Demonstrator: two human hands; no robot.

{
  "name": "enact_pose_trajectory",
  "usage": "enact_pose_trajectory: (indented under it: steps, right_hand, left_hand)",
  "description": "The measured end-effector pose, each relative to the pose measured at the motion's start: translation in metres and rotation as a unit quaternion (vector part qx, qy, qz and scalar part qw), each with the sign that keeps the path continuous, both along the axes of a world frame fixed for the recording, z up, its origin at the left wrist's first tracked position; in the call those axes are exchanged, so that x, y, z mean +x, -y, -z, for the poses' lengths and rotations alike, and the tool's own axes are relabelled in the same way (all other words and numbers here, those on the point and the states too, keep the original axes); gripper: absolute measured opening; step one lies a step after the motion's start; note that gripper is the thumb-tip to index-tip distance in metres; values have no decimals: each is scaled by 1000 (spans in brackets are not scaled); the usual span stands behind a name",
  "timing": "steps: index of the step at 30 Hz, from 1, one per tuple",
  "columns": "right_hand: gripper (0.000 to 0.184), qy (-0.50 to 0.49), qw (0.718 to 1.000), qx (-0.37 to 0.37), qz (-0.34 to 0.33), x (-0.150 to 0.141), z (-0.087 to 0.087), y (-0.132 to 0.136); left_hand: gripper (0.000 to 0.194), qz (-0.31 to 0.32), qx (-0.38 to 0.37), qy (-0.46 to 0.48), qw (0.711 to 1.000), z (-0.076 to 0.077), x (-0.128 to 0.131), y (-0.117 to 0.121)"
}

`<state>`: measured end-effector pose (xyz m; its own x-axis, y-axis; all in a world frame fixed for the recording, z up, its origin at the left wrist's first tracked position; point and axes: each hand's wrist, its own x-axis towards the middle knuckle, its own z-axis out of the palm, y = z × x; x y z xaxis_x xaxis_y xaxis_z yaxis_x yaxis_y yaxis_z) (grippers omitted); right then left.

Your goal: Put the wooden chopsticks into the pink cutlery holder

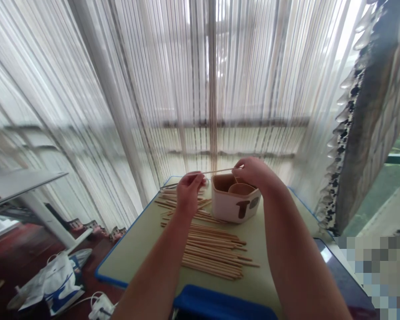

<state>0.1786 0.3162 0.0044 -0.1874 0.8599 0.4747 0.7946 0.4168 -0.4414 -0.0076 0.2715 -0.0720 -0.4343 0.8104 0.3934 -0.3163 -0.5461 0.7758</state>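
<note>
Both hands hold one thin wooden stick (217,171) level above the table. My left hand (189,192) pinches its left end, fingers closed. My right hand (253,172) pinches the right end, just over a white container (231,206) with a brown inside and brown markings on its side. Under my arms, several more wooden sticks (213,251) lie spread in a loose pile on the pale table (133,249), which has a blue edge.
Sheer striped curtains (173,89) hang right behind the table, with a dark patterned drape (366,115) at the right. A white and blue bag (58,280) and cables lie on the floor at the left. A white desk (20,182) stands further left.
</note>
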Motion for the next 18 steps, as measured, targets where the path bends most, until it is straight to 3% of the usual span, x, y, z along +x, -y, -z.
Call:
enact_pose_trajectory:
  steps: [5, 11, 15, 18]
  right_hand:
    - [11, 82, 995, 13, -60, -18, 6, 9]
    - [12, 88, 980, -33, -176, -40, 15, 20]
    - [18, 93, 975, -66, -191, -38, 12, 21]
    - [24, 78, 981, -60, -165, -29, 9, 13]
  left_hand:
    - [28, 6, 19, 8, 1000, -4, -2, 2]
    - [25, -85, 88, -138, 983, -3, -1, 6]
    - [21, -141, 87, -208, 964, 0, 1, 7]
    - [22, -142, 74, -255, 954, 6, 4, 3]
